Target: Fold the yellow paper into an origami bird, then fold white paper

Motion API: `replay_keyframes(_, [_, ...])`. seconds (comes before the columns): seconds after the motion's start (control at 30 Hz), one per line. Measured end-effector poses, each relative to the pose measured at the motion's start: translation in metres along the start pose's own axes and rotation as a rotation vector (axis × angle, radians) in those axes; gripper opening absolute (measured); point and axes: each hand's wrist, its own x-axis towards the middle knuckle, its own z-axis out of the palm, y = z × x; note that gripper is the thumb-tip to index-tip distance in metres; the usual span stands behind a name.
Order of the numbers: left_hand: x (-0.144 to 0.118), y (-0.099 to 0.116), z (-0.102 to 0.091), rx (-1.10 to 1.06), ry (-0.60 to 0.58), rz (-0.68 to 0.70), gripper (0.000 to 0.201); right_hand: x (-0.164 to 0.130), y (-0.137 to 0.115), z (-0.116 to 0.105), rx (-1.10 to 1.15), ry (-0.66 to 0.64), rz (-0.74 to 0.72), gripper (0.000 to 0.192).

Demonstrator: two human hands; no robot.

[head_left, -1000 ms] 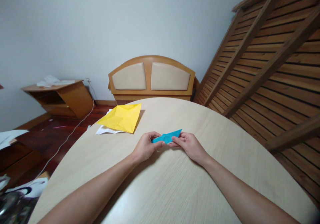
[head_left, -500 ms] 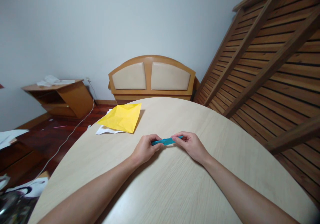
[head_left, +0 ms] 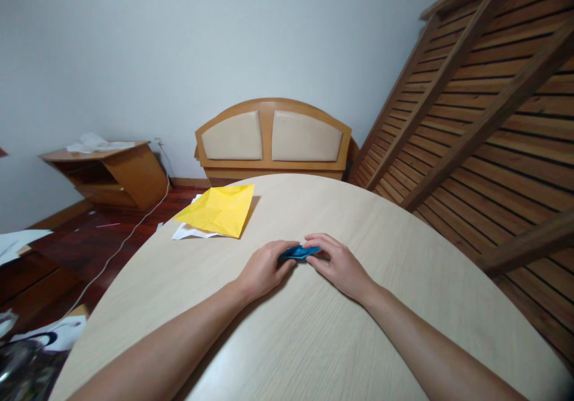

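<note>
A small piece of folded blue paper (head_left: 299,252) is held between my two hands, just over the middle of the table (head_left: 341,341). My left hand (head_left: 265,268) grips its left end, thumb in front and fingers behind. At the other end, my right hand (head_left: 337,263) has the paper between thumb and fingers, with a gap showing inside the curl of the hand. The fingers cover both ends of the paper, so its full folded shape is hidden.
A creased yellow sheet (head_left: 219,210) lies over white paper (head_left: 191,232) at the table's far left. Beyond the table stands a padded headboard (head_left: 272,165). Wooden slats (head_left: 475,132) lean at the right. A small cabinet (head_left: 130,180) and a white cable (head_left: 121,248) are at the left.
My hands have come closer together around the blue paper, which now looks shorter and darker, with a wider middle. The fingers of my right hand have spread further along it.
</note>
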Motion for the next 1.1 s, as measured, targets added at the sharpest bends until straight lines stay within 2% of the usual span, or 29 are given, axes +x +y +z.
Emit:
replay_keyframes(0.13, [0.0,0.003,-0.001,-0.003,-0.009,0.023,0.033,-0.001,-0.001,0.0,-0.028,-0.033,-0.008,0.017])
replay_keyframes(0.47, [0.002,0.006,0.001,-0.023,-0.004,-0.068,0.031,0.001,-0.008,0.001,-0.024,-0.051,-0.036,0.011])
replay_keyframes(0.9, [0.001,0.005,0.0,-0.019,-0.014,-0.026,0.036,-0.002,-0.001,-0.001,-0.115,-0.071,-0.085,0.012])
replay_keyframes(1.1, [0.002,0.003,0.0,-0.026,0.043,-0.096,0.038,-0.001,0.004,-0.003,-0.133,-0.062,-0.071,0.013])
